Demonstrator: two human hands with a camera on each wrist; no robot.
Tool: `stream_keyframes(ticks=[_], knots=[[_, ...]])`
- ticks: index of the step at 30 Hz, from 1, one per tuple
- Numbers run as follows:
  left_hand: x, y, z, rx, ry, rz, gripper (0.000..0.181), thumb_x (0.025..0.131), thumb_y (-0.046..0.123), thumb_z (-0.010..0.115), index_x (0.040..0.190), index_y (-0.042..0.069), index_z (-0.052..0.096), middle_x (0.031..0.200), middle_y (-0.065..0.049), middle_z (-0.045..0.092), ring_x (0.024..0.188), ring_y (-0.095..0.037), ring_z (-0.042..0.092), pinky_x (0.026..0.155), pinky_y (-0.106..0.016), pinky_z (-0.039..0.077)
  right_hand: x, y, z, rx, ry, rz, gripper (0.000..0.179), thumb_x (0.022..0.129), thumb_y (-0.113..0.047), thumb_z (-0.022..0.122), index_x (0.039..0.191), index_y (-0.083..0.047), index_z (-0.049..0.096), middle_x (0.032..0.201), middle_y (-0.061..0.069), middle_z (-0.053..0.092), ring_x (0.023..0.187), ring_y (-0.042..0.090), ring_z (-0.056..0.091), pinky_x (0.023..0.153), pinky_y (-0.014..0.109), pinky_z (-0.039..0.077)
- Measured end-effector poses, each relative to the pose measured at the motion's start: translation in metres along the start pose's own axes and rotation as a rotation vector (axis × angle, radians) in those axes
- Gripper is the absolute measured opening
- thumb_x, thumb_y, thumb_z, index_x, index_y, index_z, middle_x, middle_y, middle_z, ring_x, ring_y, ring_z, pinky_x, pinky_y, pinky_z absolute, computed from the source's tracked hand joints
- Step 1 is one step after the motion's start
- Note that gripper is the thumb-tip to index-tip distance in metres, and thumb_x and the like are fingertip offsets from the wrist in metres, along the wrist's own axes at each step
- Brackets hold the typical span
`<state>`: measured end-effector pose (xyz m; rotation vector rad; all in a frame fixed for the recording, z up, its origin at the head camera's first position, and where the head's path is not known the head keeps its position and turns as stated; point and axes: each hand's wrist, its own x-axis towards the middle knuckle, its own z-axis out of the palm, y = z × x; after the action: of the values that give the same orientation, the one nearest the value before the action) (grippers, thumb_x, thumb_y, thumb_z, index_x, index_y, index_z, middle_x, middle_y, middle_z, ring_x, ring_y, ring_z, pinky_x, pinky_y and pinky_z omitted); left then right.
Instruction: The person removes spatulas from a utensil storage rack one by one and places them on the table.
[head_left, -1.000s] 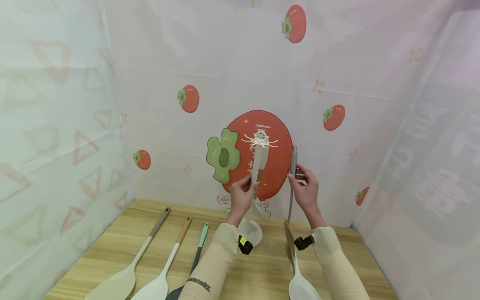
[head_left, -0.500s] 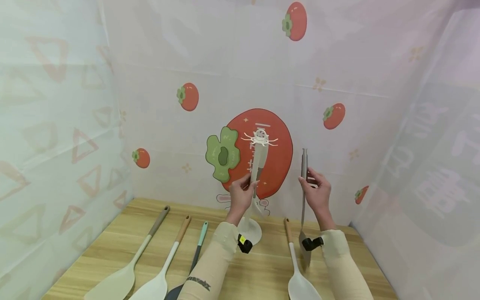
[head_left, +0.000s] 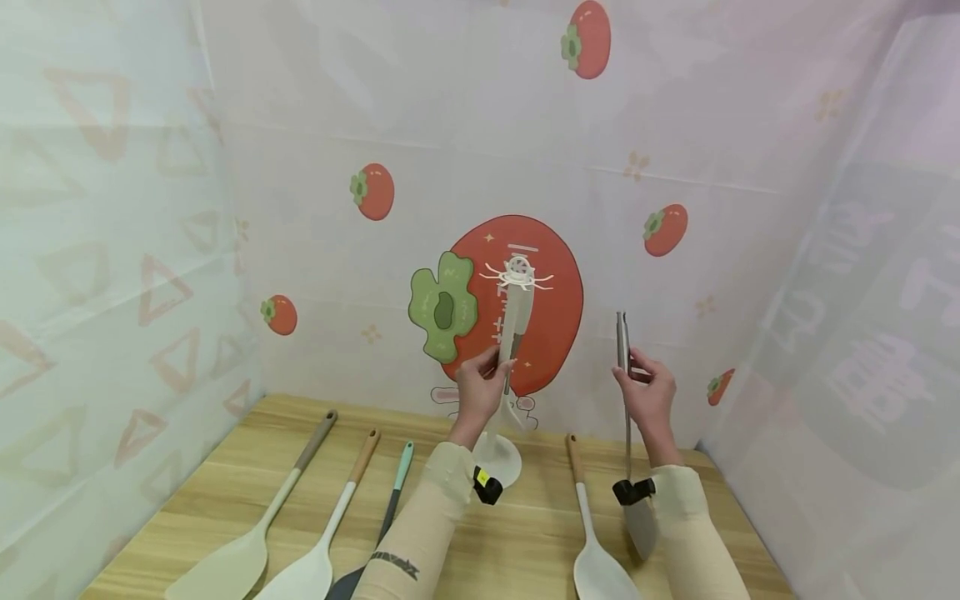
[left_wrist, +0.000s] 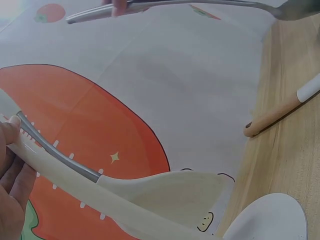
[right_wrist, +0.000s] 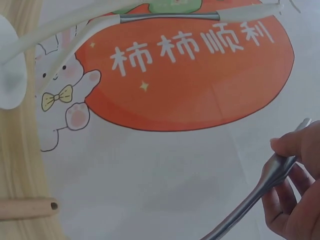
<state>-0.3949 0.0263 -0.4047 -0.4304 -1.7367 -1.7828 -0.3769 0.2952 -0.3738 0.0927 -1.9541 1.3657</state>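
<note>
In the head view, my left hand grips the pale pole of a utensil stand, which has a round base and a ring of hooks on top. A utensil with a grey handle, metal neck and off-white head hangs against the pole. Over to the right, my right hand holds a metal turner by its handle, blade down close over the table. The right wrist view shows thumb and fingers around the steel handle, away from the stand.
On the wooden table, a white utensil with a wooden handle lies left of the turner. To the left lie a beige turner, a white one and a dark mint-handled utensil. Printed cloth walls enclose the table.
My right hand has moved right and slightly down with the turner, away from the stand and past the wooden-handled utensil. My left hand stays on the pole.
</note>
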Motion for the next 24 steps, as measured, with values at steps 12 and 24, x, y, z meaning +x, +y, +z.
stream_keyframes(ticks=[12,24], knots=[[-0.001,0.001,0.0,0.002,0.009,0.013,0.029,0.091,0.001,0.074,0.12,0.0,0.074,0.113,-0.019,0.074,0.105,-0.032,0.073,0.085,-0.039,0.061,-0.009,0.018,-0.008,-0.061,0.0,0.09,0.045,0.086,0.002,0.078,0.129,0.002,0.068,0.112,0.028,0.066,0.069,-0.01,0.057,0.063,0.004,0.049],[0.0,0.0,0.0,0.011,0.01,0.017,0.028,0.091,0.003,0.075,0.119,0.001,0.075,0.113,-0.019,0.075,0.105,-0.031,0.073,0.084,-0.037,0.061,-0.016,0.029,-0.017,-0.138,-0.012,0.141,0.045,0.086,0.002,0.077,0.13,0.0,0.068,0.114,0.027,0.068,0.068,-0.015,0.054,0.062,0.002,0.047]])
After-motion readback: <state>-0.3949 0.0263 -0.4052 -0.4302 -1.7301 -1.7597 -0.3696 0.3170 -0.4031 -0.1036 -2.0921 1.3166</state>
